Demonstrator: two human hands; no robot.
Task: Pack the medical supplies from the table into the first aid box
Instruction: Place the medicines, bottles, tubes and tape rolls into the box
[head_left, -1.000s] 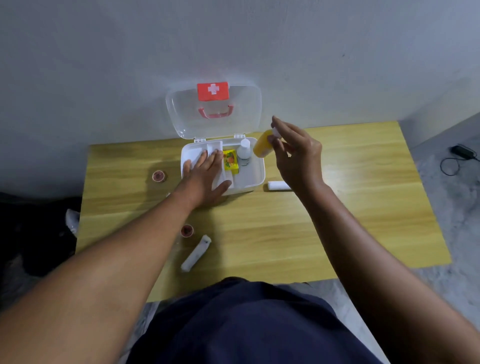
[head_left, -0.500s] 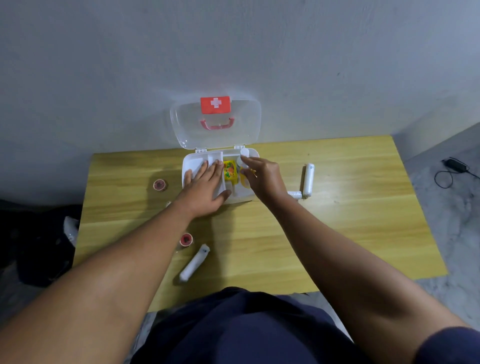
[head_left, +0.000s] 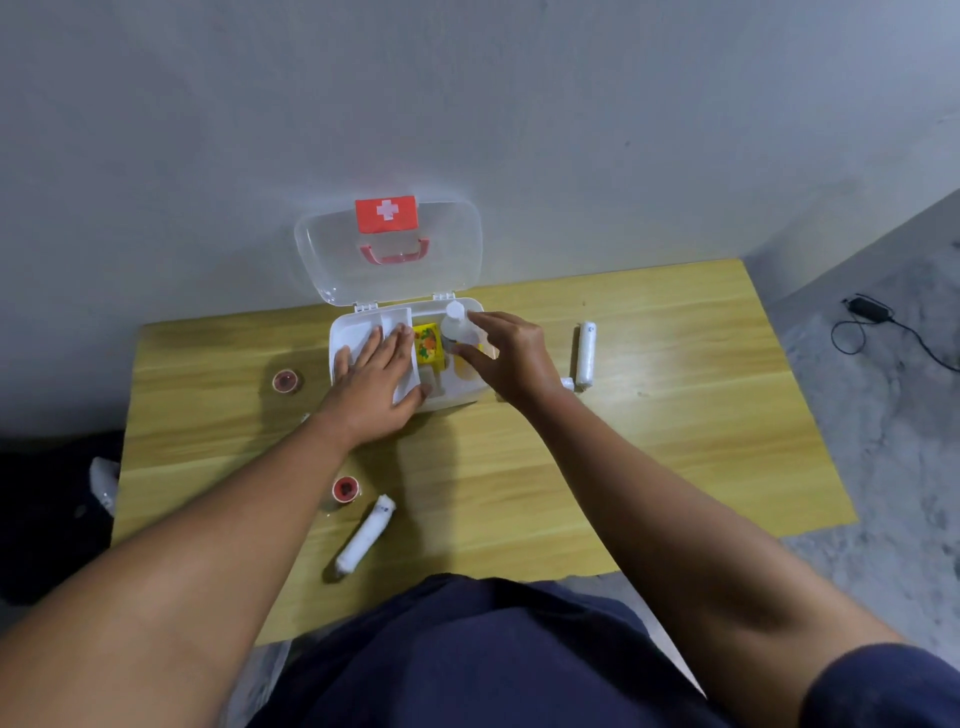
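While the left hand steadies the first aid box, the right hand grips the bottle.

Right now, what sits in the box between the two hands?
In the head view, a small yellow printed packet sits inside the first aid box, between the left hand and the right hand.

The box sits at the table's back edge, its lid upright against the wall. In it, a carton stands left of a bottle. One roll lies right of the box, another near the front edge, just right of a tape. A second tape lies left of the box.
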